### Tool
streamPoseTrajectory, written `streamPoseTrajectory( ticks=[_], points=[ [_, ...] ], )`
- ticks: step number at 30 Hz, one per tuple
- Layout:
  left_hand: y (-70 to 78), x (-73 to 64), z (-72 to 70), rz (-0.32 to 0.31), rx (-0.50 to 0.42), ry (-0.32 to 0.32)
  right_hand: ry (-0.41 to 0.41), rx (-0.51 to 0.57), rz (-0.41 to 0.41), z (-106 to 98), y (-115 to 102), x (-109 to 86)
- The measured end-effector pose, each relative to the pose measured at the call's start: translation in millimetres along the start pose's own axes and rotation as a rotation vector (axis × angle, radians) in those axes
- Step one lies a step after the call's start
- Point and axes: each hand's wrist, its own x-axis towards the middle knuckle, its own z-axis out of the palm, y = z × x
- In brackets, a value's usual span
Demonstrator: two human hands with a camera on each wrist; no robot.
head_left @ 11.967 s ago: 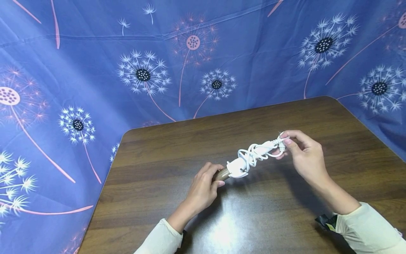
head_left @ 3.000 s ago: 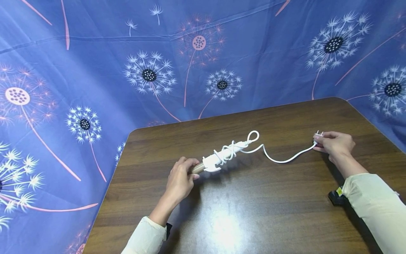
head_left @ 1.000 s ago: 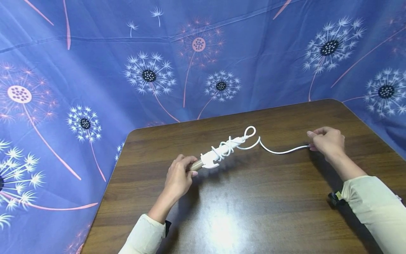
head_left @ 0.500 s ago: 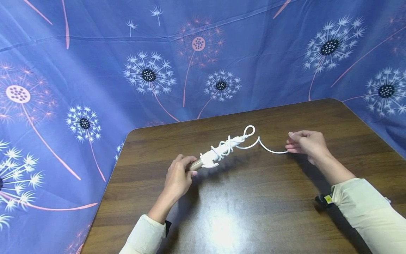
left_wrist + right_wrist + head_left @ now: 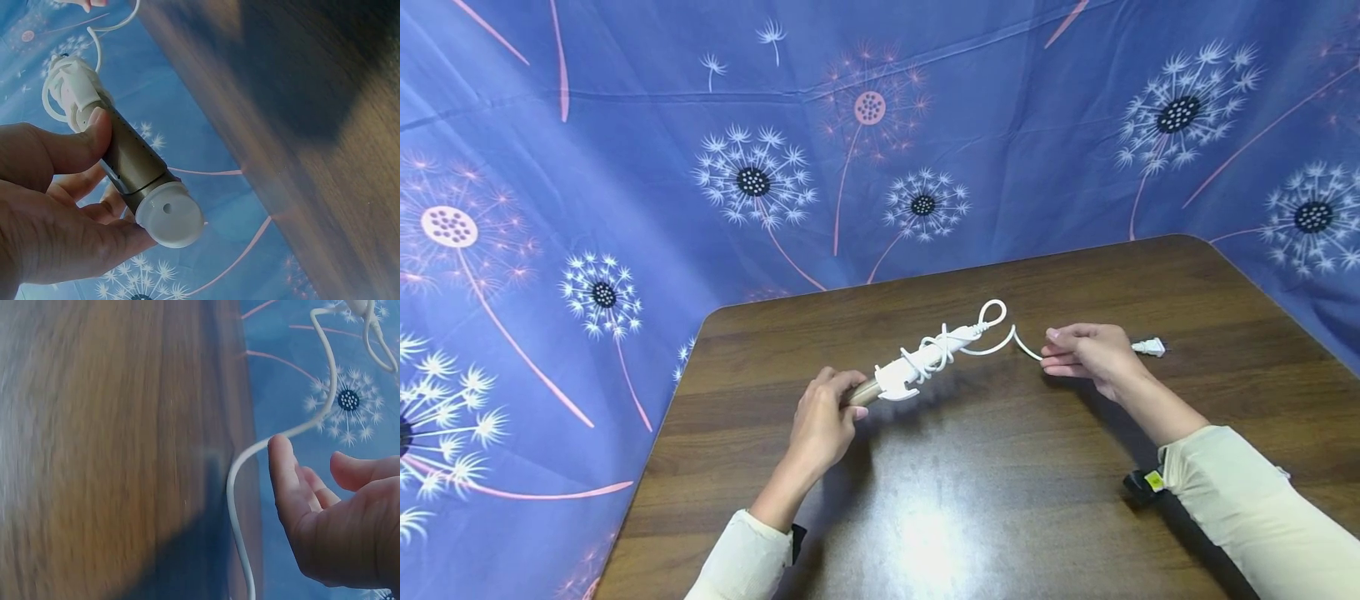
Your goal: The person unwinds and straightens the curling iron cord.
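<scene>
A curling iron (image 5: pixel 917 363) with a white handle and a gold-brown barrel is held in the air, tilted up to the right. My left hand (image 5: pixel 822 421) grips its barrel; the left wrist view shows the thumb on the barrel (image 5: pixel 134 153) and the white end cap (image 5: pixel 170 214) below. White cord (image 5: pixel 992 310) winds loosely round the handle and makes a loop at its end. Farther along, the cord (image 5: pixel 236 500) runs past the fingertips of my right hand (image 5: pixel 1093 354), whose thumb stands apart from the fingers. Behind that hand lies the white plug (image 5: pixel 1148 347).
The brown wooden table (image 5: pixel 1000 483) reaches back to a blue dandelion-patterned cloth (image 5: pixel 1000 150). A bright glare spot marks the table's front middle. Dark devices, such as the right one (image 5: pixel 1142 483), sit at both wrists under pale sleeves.
Three seconds ago my right hand pinched the plug; now the plug is free of it. That hand has moved left along the cord toward the curling iron, while my left hand has stayed nearly still.
</scene>
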Motion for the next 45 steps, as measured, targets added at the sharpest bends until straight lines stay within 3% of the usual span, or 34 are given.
streamPoseTrajectory(
  ticks=[4, 12, 21, 28, 39, 45],
  points=[
    [0.1, -0.3, 0.8, 0.007, -0.001, 0.004, -0.060, 0.042, 0.038, 20, -12, -10.4],
    [1.3, -0.4, 1.2, 0.010, -0.007, 0.007, -0.157, 0.126, 0.079, 34, -10, -5.5],
    [0.5, -0.6, 1.8, 0.035, -0.009, 0.013, -0.280, 0.330, 0.173, 42, -6, 0.7],
    [-0.4, -1.3, 2.4, 0.034, -0.021, 0.011, -0.346, 0.560, 0.226, 48, -6, 3.8],
    [-1.3, -2.9, 1.8, 0.043, -0.011, -0.024, -0.349, 0.844, 0.163, 44, -11, 9.3],
    [-1.8, -4.4, 0.8, 0.039, 0.008, -0.056, -0.348, 0.877, 0.083, 35, -19, 9.4]
  ],
)
